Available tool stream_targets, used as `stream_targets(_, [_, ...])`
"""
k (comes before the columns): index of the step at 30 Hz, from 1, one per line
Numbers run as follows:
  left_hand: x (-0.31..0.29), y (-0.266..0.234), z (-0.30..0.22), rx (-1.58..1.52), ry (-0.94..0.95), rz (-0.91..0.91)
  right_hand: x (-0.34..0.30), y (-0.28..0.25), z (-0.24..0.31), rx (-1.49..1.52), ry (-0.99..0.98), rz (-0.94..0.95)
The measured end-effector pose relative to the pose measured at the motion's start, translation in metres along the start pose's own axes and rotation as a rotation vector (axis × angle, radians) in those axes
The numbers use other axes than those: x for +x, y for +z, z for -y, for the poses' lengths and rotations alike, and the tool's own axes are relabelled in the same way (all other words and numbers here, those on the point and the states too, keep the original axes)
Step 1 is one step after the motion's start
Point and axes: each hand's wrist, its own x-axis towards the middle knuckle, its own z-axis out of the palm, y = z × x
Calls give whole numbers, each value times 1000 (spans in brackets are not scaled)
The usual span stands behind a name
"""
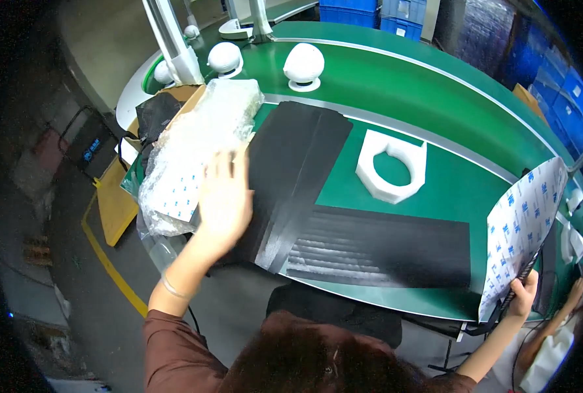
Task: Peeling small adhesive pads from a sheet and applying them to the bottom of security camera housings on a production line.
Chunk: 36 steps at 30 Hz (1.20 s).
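My left hand [225,200] reaches over the left side of the table with its fingers stretched out, somewhat blurred. It is between a clear plastic bag [229,108] and a stack of long black sheets [298,150]; whether it touches either, I cannot tell. Inside the bag lies white material with blue print. At the right edge, my right hand [523,295] grips the lower edge of a white sheet with blue print [521,226], which stands upright and slightly curved. A ribbed black sheet [383,249] lies flat between my hands.
A white foam block with a round hole [391,167] rests on the green table. Behind it runs a green conveyor [396,85] carrying white rounded devices [303,67] on stands. Another person's arm [570,298] shows at the far right. Blue crates [350,14] stand at the back.
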Motion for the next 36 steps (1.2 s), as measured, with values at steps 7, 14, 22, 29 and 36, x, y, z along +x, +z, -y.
stream_targets(7, [-18, 11, -97, -690, 507, 474, 20, 11, -8, 154, -2, 20])
stream_targets(14, [32, 16, -122, -652, 704, 955, 47, 5, -15, 349, -23, -18])
stream_targets(22, [30, -44, -80, -1360, 603, 620, 45, -19, -9, 560, -52, -124])
stream_targets(29, [39, -7, 46, -919, -192, 412, 41, -20, -21, 423, -9, -10])
stream_targets(36, [-3, 41, 21, -262, 177, 324, 41, 31, 9, 72, 82, 68])
